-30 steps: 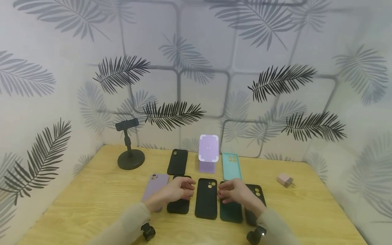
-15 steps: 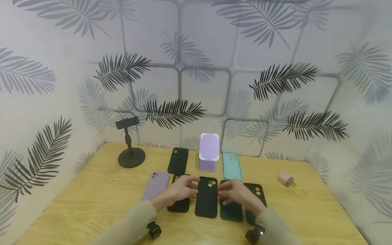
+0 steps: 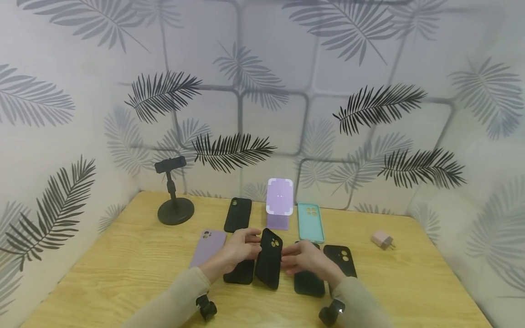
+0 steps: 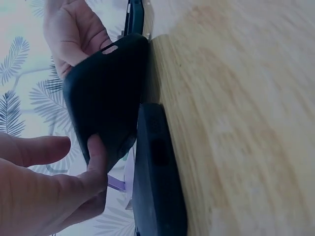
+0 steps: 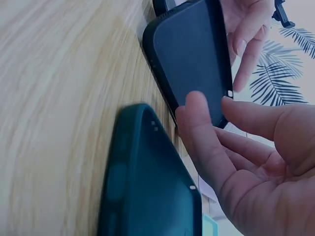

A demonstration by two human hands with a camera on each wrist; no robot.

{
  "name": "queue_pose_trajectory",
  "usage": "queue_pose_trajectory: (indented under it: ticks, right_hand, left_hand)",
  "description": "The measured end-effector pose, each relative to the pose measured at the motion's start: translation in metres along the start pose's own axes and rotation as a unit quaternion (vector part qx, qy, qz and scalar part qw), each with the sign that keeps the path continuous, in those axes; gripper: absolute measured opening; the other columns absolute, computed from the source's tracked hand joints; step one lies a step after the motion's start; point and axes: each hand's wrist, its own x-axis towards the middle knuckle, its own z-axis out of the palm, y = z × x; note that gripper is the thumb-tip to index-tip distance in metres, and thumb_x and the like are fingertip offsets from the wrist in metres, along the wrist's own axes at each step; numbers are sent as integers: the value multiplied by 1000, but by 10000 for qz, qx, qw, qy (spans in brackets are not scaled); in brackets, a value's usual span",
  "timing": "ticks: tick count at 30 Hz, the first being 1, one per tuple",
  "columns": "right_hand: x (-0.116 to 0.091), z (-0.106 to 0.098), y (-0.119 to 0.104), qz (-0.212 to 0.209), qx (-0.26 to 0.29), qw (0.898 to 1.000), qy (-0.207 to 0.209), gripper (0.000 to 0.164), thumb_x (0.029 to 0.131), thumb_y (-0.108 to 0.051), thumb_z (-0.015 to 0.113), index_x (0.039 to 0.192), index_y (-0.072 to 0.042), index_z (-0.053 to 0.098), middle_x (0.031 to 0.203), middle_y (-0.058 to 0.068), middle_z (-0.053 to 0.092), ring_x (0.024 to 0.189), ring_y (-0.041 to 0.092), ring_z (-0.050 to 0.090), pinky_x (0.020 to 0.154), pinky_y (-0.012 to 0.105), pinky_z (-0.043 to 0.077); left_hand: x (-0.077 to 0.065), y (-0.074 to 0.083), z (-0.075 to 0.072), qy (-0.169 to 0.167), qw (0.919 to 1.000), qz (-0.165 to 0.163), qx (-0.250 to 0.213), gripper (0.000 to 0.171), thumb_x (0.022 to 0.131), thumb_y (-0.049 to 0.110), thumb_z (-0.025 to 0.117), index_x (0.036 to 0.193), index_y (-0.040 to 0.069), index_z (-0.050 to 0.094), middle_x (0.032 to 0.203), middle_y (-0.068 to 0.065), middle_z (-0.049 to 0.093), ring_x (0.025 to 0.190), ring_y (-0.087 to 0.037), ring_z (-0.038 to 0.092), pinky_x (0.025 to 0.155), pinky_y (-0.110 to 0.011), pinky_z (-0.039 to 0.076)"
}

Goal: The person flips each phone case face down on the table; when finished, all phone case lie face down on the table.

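Note:
A black phone case (image 3: 269, 264) stands tilted between my hands at the table's middle, left edge raised. Its plain back faces the left wrist view; the right wrist view looks into its hollow side. My left hand (image 3: 234, 249) holds it from the left, a fingertip on the back and the thumb apart from it. From the right, my right hand (image 3: 308, 259) holds the near edge with bent fingers, though the exact contact is partly hidden. Another black case (image 3: 239, 273) lies under the left hand. A dark green case (image 3: 309, 284) lies below the right.
Around lie a lilac case (image 3: 208, 248), a black case (image 3: 238, 215) at the back, a turquoise case (image 3: 310, 223) and a black case (image 3: 341, 259) on the right. A purple stand (image 3: 280, 198), a black phone holder (image 3: 175, 211) and a pink charger (image 3: 381, 239) are farther off.
The middle black case lay flat; now it is tilted up and shifted slightly left. My right hand has moved left to it, and my left hand has come rightward to its edge.

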Motion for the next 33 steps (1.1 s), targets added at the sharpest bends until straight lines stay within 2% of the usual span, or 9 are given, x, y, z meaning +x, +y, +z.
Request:
queue_pose_trajectory:
  ticks: [6,14,19,22,29,33]
  right_hand:
    - [6,6,1,-76,120,9999,-98,42,96,-8,61,127,18,53,115,30,66,100,32,70,79,40,61]
    - [9,4,5,23,417,9989,-222,58,101,-27,55,139,15,42,124,29,63,110,36,66,84,44,59]
    - [11,4,3,23,558,9978,-364,68,102,-38,52,145,12,36,131,29,58,115,37,64,88,45,58]
    - [12,5,2,-32,571,9975,-410,67,103,-40,49,145,11,37,134,31,55,117,38,62,90,45,57]
    - [13,11,1,-225,897,9934,-679,62,105,-36,45,146,10,35,134,31,55,121,40,58,94,48,55]
    - [14,12,2,-271,852,9947,-504,61,104,-35,48,147,7,36,130,28,60,118,37,61,93,46,56]
  left_hand:
    - [2,0,0,-35,10000,2,-91,53,93,-6,58,144,-4,42,135,-27,52,122,-41,56,88,-44,58]
    - [6,1,4,-276,9993,-36,-230,56,95,5,62,148,7,41,132,-26,53,102,-27,67,83,-45,60]
    - [4,1,5,-356,9991,-39,-205,54,98,9,59,149,14,41,139,-28,47,109,-33,64,83,-45,60]
    - [3,1,6,-447,9987,-15,-235,53,99,10,57,150,16,41,141,-27,46,114,-36,61,83,-45,60]
    - [3,-1,8,-789,9963,7,-333,55,99,5,55,150,14,39,142,-28,43,116,-39,60,87,-52,57]
    - [3,-3,10,-869,9961,-46,-130,57,96,3,60,149,12,40,143,-28,44,115,-38,61,88,-51,57]
